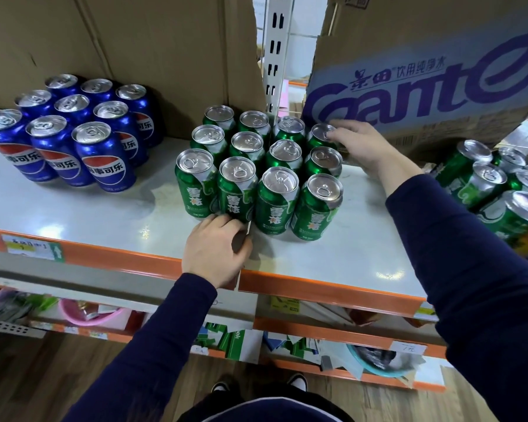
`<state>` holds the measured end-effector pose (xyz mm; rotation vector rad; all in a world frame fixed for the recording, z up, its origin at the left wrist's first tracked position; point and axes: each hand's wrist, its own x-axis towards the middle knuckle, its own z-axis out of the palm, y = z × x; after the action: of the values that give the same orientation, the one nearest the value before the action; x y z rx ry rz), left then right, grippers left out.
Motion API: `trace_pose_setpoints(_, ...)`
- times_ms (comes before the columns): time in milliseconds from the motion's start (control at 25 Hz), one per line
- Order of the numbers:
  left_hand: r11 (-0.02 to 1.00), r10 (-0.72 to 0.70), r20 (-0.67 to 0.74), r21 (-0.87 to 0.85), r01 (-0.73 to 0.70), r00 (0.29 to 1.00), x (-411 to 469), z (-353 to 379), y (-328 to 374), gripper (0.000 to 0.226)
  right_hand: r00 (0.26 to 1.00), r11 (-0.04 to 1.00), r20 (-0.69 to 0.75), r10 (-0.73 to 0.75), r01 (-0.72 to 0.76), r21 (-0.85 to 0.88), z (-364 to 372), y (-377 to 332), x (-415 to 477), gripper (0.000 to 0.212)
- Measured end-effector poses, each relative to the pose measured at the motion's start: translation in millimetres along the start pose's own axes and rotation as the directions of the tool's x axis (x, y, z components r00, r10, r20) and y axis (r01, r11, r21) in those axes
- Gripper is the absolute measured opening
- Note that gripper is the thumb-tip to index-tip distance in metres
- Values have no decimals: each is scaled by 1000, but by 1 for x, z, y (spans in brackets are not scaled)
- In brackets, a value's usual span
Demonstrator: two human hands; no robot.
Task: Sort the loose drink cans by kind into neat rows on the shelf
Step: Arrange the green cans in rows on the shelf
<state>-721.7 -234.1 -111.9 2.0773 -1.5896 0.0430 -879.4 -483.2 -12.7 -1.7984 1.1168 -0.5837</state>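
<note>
At ten o'clock on the pale grey metal shelf [73, 214], the blue aluminium cola cans [104, 156] already stand three by three. At centre, the green aluminium drink cans [275, 156] form a four-wide block with slightly skewed columns.

The left hand [215, 252] is at six o'clock of that block, fingertips against the foot of the second front green can [237, 184]. I cannot tell whether its grip wraps the can or only presses it.

The right hand [360, 144], at one o'clock of the block, has its grip clamped over the lid of the rear corner green can [320, 135]. It sits close under the purple-printed cardboard box [409, 86].

To square the block well, brace the front row and ease the corner can into line, low and slow so its neighbours do not tip. The unsorted green cans [482, 178] wait at three o'clock.
</note>
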Motion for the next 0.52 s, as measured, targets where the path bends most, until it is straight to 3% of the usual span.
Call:
trace_pose_setpoints(80, 1000, -1, 2, 4, 1, 1000, 0, 1, -1, 22, 997, 999, -64, -32, 31, -8, 3, 4, -11, 14)
trace_pose_setpoints(120, 1000, -1, -2, 3, 1, 1000, 0, 1, -1, 20, 994, 997, -102, -49, 42, -68, 5, 6, -18, 15)
trace_pose_setpoints(240, 1000, 11, -9, -5, -11, 1000, -1, 1, -1, 19, 976, 978, -208, -57, 13, -207, 12, 16, -50, 45)
trace_pose_setpoints(400, 1000, 30, -5, 5, -30, 1000, -2, 1, -2, 20, 993, 999, -115, 7, -12, -44, 25, 28, -109, 78)
trace_pose_setpoints(520, 999, 45, -16, -1, -45, 999, -2, 2, -3, 18, 996, 994, -74, -41, 34, -99, 36, 37, -125, 78)
